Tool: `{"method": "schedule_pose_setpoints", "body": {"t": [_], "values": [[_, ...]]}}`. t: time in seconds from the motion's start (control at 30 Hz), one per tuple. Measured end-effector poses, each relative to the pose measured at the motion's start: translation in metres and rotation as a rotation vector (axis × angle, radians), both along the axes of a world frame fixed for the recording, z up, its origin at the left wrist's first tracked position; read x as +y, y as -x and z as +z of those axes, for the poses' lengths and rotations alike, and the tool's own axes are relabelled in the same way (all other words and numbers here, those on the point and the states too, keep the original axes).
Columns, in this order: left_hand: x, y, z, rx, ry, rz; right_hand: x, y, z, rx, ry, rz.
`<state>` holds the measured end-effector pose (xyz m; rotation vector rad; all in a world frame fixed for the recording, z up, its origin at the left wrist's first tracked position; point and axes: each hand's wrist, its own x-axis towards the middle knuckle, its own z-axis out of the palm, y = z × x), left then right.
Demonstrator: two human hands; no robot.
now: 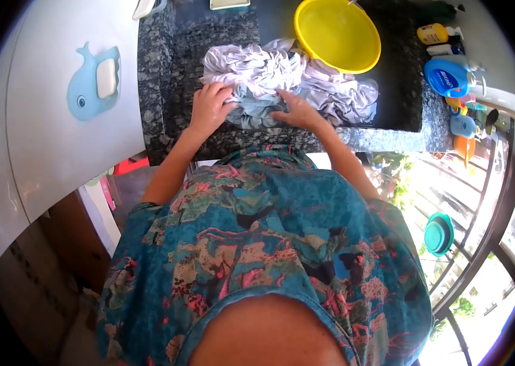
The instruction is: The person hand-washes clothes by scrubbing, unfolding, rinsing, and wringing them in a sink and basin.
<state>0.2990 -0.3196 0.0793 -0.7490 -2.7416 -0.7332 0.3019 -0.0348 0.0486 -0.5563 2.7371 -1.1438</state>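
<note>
Wet, crumpled pale laundry lies along the front of the dark stone sink. A whitish bunched cloth (254, 66) sits on top, with a grey-blue cloth (252, 108) beneath and in front of it. My left hand (210, 110) rests on the left end of the pile, fingers slightly bent and thumb apart. On the near right edge of the grey-blue cloth lies my right hand (299, 112), its thumb and fingers spread. Further right spreads a greyish-lilac cloth (346, 97). Behind it stands a yellow basin (338, 36), its rim close to the laundry.
The speckled stone sink edge (209, 146) runs in front of me. At left, a blue whale soap holder (90, 91) carries a white bar. Several bottles, including a blue bottle (446, 77), line the right ledge. A teal bowl (439, 235) hangs by the window bars.
</note>
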Motion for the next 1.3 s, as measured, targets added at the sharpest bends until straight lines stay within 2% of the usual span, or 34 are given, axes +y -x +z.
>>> {"method": "schedule_pose_setpoints", "body": {"t": [0.03, 0.07, 0.1, 0.13, 0.2, 0.27, 0.33, 0.4, 0.43, 0.47, 0.53, 0.57, 0.6, 0.67, 0.73, 0.8, 0.83, 0.87, 0.9, 0.93, 0.97, 1.0, 1.07, 1.2, 1.3], "values": [[-0.001, 0.006, 0.001, 0.017, -0.022, 0.001, -0.012, -0.001, -0.005, -0.113, 0.001, -0.058], [-0.003, 0.013, 0.002, -0.158, -0.201, 0.142, -0.02, 0.001, -0.009, -0.23, 0.003, -0.11], [0.0, 0.023, 0.026, -0.335, -0.383, 0.288, -0.022, 0.014, -0.006, -0.211, -0.12, -0.1], [0.003, 0.03, 0.053, -0.513, -0.566, 0.437, -0.022, 0.029, 0.003, -0.213, -0.071, -0.12], [0.004, 0.052, 0.118, -0.267, -0.766, 0.372, -0.017, 0.061, 0.063, -0.124, 0.101, -0.178], [0.0, 0.074, 0.181, -0.091, -0.795, 0.308, -0.01, 0.097, 0.144, -0.053, 0.247, -0.088], [0.008, 0.09, 0.243, -0.021, -1.071, 0.422, -0.002, 0.138, 0.193, 0.22, 0.371, -0.013], [-0.041, 0.131, 0.285, 0.197, -0.952, 0.293, 0.006, 0.16, 0.258, 0.439, 0.505, 0.118], [-0.026, 0.123, 0.325, 0.268, -0.909, 0.314, 0.002, 0.158, 0.306, 0.209, 0.746, 0.208], [-0.009, 0.114, 0.366, 0.333, -0.868, 0.342, 0.002, 0.145, 0.346, 0.22, 0.826, 0.268], [0.013, 0.117, 0.419, 0.283, -0.948, 0.066, 0.017, 0.168, 0.379, 0.151, 0.803, 0.308], [0.018, 0.122, 0.433, 0.276, -1.005, 0.03, 0.021, 0.145, 0.399, -0.05, 0.864, 0.37], [0.024, 0.132, 0.446, 0.266, -1.06, -0.011, 0.024, 0.132, 0.403, 0.037, 0.793, 0.366], [0.045, 0.137, 0.473, 0.262, -1.136, -0.042, 0.036, 0.111, 0.403, 0.21, 0.65, 0.333], [0.073, 0.133, 0.491, 0.276, -1.185, -0.008, 0.055, 0.106, 0.375, 0.064, 0.42, 0.313], [0.079, 0.141, 0.492, 0.282, -1.186, -0.113, 0.085, 0.123, 0.297, 0.044, -0.084, 0.222], [0.075, 0.15, 0.492, 0.284, -1.185, -0.161, 0.096, 0.116, 0.265, -0.111, -0.054, 0.388], [0.067, 0.162, 0.493, 0.288, -1.184, -0.207, 0.105, 0.114, 0.222, -0.252, -0.165, 0.487], [0.045, 0.191, 0.498, 0.234, -1.227, -0.18, 0.118, 0.102, 0.159, -0.144, -0.098, 0.446], [0.047, 0.191, 0.497, 0.241, -1.241, -0.163, 0.121, 0.08, 0.13, -0.259, -0.175, 0.258], [0.049, 0.192, 0.495, 0.244, -1.251, -0.148, 0.122, 0.071, 0.079, -0.131, -0.073, 0.185], [0.053, 0.193, 0.494, 0.242, -1.261, -0.134, 0.118, 0.06, 0.055, -0.123, 0.262, 0.192], [0.067, 0.185, 0.491, 0.261, -1.25, -0.176, 0.099, 0.049, 0.034, -0.079, 0.42, -0.088], [0.072, 0.183, 0.498, 0.193, -1.303, -0.18, 0.082, 0.064, 0.071, 0.014, 0.464, -0.273], [0.069, 0.169, 0.502, 0.125, -1.216, -0.335, 0.082, 0.095, 0.108, -0.042, 0.625, -0.248]]}}
